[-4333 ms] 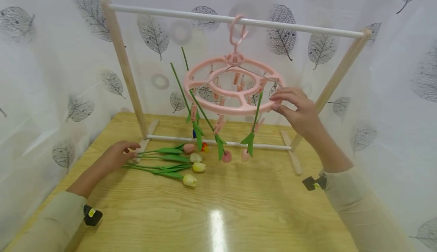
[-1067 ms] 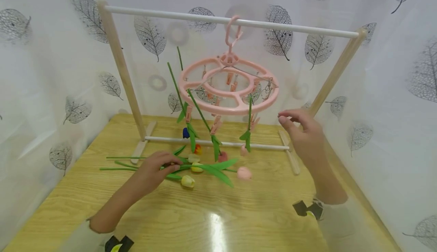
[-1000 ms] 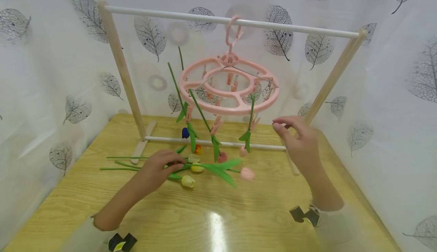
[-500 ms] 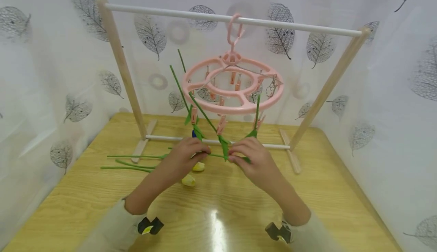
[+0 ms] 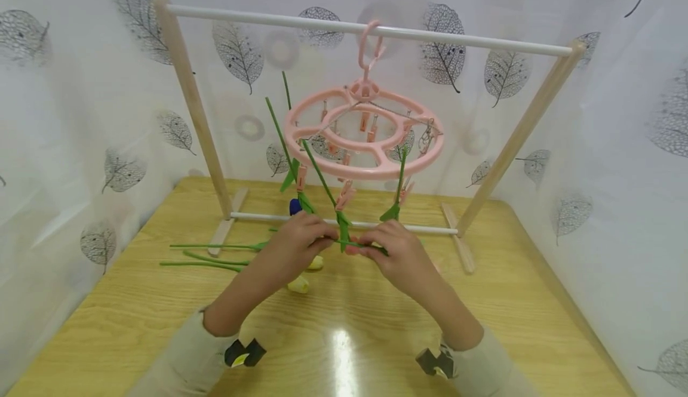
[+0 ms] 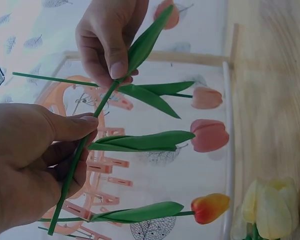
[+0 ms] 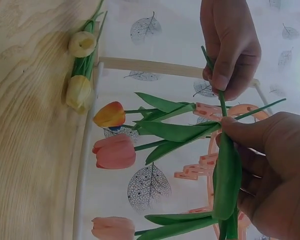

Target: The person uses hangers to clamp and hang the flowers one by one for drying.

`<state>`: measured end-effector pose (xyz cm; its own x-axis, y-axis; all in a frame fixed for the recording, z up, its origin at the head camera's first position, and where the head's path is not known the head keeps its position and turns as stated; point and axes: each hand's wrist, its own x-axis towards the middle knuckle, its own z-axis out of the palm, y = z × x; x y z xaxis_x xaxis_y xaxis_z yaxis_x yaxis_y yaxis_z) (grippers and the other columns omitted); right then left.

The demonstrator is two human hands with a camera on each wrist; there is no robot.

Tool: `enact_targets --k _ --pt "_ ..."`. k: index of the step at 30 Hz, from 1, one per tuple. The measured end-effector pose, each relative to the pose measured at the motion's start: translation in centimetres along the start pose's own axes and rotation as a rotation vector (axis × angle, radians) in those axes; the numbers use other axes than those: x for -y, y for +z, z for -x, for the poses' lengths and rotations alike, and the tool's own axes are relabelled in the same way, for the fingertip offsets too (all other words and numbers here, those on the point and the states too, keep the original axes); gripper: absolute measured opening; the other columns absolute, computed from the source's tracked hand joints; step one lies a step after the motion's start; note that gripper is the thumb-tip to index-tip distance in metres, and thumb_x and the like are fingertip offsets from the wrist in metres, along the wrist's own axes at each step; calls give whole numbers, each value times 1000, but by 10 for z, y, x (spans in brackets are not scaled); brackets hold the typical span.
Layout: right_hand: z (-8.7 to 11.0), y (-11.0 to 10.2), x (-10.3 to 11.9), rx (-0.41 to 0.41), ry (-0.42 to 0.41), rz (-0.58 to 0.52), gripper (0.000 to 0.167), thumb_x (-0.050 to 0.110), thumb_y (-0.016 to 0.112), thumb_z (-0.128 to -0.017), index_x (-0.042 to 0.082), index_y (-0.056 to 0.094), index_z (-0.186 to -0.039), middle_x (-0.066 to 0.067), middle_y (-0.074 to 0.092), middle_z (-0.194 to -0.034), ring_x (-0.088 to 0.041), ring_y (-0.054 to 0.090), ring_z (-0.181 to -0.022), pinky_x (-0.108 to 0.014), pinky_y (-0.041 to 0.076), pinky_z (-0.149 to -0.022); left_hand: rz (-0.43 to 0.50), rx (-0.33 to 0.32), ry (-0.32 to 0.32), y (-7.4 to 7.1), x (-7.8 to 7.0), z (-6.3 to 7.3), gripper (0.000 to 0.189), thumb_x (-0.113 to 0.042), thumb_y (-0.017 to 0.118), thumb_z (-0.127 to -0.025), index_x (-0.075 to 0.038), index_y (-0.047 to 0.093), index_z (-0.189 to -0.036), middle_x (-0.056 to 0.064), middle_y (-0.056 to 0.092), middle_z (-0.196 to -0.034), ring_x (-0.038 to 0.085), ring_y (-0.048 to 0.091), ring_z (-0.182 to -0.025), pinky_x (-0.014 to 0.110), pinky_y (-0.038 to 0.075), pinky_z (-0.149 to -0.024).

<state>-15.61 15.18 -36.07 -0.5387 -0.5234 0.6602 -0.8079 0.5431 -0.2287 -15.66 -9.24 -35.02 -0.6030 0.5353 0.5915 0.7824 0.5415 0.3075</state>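
Note:
My left hand [image 5: 298,242] and right hand [image 5: 400,251] both pinch the green stem of an artificial tulip [image 6: 104,100], held sideways in front of the pink clip hanger [image 5: 365,174]. In the left wrist view its pink bloom shows beyond the right hand; the right fingers pinch near the base of its leaves [image 7: 226,180]. Behind the stem, several tulips hang bloom-down from clothespins [image 6: 106,167] of the hanger, among them a rose-pink tulip [image 6: 210,135], a pale pink tulip [image 6: 207,97] and an orange-red tulip [image 6: 210,208].
The hanger hooks over the white top bar [image 5: 252,19] of a wooden-legged rack. Pale yellow tulips [image 5: 298,285] lie on the wooden table [image 5: 301,349] left of centre, partly covered by the left arm. A leaf-print curtain [image 5: 607,86] surrounds the table.
My left hand has taken a pink tulip from the table and raised it. My right hand has left the hanger's ring, come down to the left and now pinches the same stem.

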Motion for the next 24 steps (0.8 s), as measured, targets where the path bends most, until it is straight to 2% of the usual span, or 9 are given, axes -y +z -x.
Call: enact_targets --k 2,5,8,11,15,18,24 --pt "0 -1 0 17 18 -8 17 10 81 -83 9 77 -99 0 75 -99 -16 66 -95 -29 57 -78 -12 -4 -2 0 -1 -1 15 -6 75 -90 -9 76 -104 0 72 -101 17 57 -91 31 52 -77" --pt "1 -4 0 49 70 -51 19 12 79 -86 11 76 -104 1 74 -103 -14 67 -96 -29 57 -80 -32 -72 31 -1 -4 -2 18 -4 76 -88 -8 76 -105 1 72 -102 19 59 -94 33 53 -80" --pt "2 -7 0 65 117 -109 24 12 78 -88 12 75 -112 2 72 -106 -12 66 -95 -27 58 -78 -27 -186 104 -2 -9 -2 18 -3 77 -88 -7 76 -105 3 71 -103 20 60 -95 33 52 -81" --pt "3 -10 -1 69 136 -165 30 7 76 -89 10 73 -119 -1 71 -108 -14 66 -96 -28 58 -80 29 -294 196 -5 -16 -2 13 -9 71 -94 -5 75 -105 4 70 -102 20 60 -94 30 50 -80" --pt "3 -15 0 76 183 -250 33 1 72 -91 6 70 -123 -4 69 -108 -17 67 -98 -29 59 -81 103 -386 301 -8 -27 -2 23 -21 61 -102 -3 75 -103 6 71 -102 20 62 -93 26 49 -82" --pt "2 -18 3 79 237 -322 30 0 69 -93 5 70 -122 -4 69 -107 -18 67 -96 -30 58 -81 155 -385 311 -7 -32 -1 26 -23 60 -102 -3 75 -103 7 70 -103 20 64 -95 20 51 -84" --pt "3 -26 9 116 330 -449 23 10 67 -98 14 71 -120 1 71 -109 -13 68 -101 -33 57 -90 295 -299 210 9 -26 2 11 -12 68 -97 -7 74 -105 5 70 -106 17 65 -98 24 55 -82"
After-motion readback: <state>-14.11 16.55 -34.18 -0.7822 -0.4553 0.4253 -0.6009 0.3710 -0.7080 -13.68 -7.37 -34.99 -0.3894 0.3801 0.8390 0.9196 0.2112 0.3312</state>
